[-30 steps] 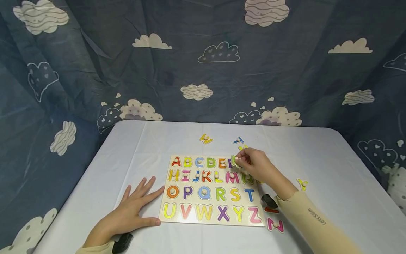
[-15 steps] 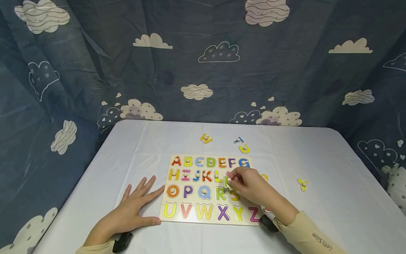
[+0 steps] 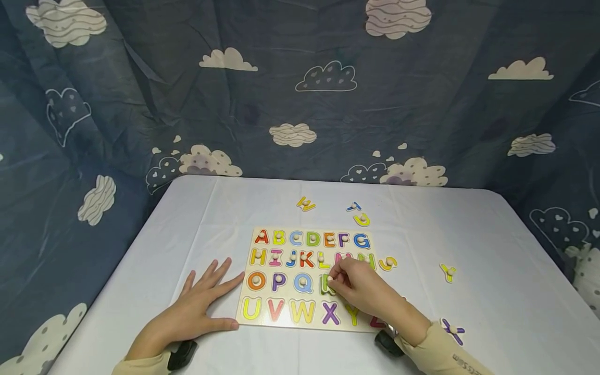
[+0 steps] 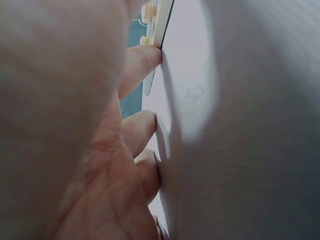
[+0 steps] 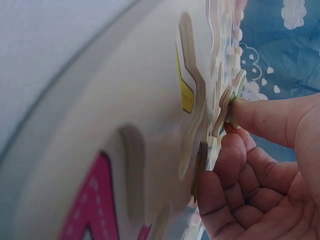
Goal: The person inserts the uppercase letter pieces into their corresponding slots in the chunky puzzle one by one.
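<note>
Pinching a green R [image 3: 324,288], the right hand [image 3: 360,285] is at the board [image 3: 285,319] holding letters A–Q [image 3: 257,281]; left hand [image 3: 199,304] spread.

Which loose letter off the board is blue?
The T, just beyond the yellow U; it's the only blue one among the loose letters in view.

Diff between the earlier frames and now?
Right hand moved toward the person and slightly left, carrying the pinched green R piece from the top row to the R slot. Nothing released.

Unchanged: left hand at the puzzle board's left edge; yellow W, blue T, yellow Y.
</note>
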`<state>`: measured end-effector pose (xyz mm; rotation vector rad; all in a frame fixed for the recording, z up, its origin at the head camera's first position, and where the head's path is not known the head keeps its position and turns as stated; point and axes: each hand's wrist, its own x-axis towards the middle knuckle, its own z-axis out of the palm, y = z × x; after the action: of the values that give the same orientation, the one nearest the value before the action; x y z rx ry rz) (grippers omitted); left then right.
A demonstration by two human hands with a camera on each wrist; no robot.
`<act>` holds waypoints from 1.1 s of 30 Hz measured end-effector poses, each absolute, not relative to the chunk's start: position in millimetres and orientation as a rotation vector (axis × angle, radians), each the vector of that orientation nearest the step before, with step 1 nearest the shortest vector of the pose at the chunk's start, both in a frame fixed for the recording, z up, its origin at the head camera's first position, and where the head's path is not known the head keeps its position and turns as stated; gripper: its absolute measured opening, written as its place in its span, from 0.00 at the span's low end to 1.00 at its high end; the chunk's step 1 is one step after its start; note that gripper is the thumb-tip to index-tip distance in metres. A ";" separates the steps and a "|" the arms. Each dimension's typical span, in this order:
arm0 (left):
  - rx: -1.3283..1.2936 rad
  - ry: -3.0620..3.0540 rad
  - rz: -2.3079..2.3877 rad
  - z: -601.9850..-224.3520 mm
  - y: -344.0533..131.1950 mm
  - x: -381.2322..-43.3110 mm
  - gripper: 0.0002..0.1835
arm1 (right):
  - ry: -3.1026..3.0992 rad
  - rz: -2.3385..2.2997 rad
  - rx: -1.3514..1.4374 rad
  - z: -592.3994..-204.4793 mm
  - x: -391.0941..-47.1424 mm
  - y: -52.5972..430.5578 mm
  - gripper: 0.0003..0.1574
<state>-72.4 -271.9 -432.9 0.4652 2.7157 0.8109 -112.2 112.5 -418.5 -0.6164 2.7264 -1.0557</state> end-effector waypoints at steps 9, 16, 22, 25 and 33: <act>0.460 2.717 0.816 -432.5 -272.0 -72.5 0.56 | 2.765 -1.025 -0.544 -422.0 -111.8 104.1 0.08; 0.450 2.708 0.825 -433.2 -271.4 -72.6 0.56 | 2.807 -1.011 -0.562 -422.3 -110.3 102.1 0.09; 0.456 2.710 0.822 -433.4 -271.5 -73.1 0.56 | 2.809 -1.015 -0.542 -423.2 -110.0 101.5 0.09; 0.453 2.706 0.822 -432.6 -271.3 -72.9 0.56 | 2.812 -1.005 -0.512 -423.9 -110.6 100.9 0.10; 0.453 2.708 0.827 -432.5 -271.2 -72.2 0.56 | 2.800 -1.014 -0.451 -424.2 -110.6 101.3 0.09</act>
<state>-72.2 -271.2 -432.5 0.4531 2.7084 0.8266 -110.6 101.3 -424.2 -0.4514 2.8001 -1.0137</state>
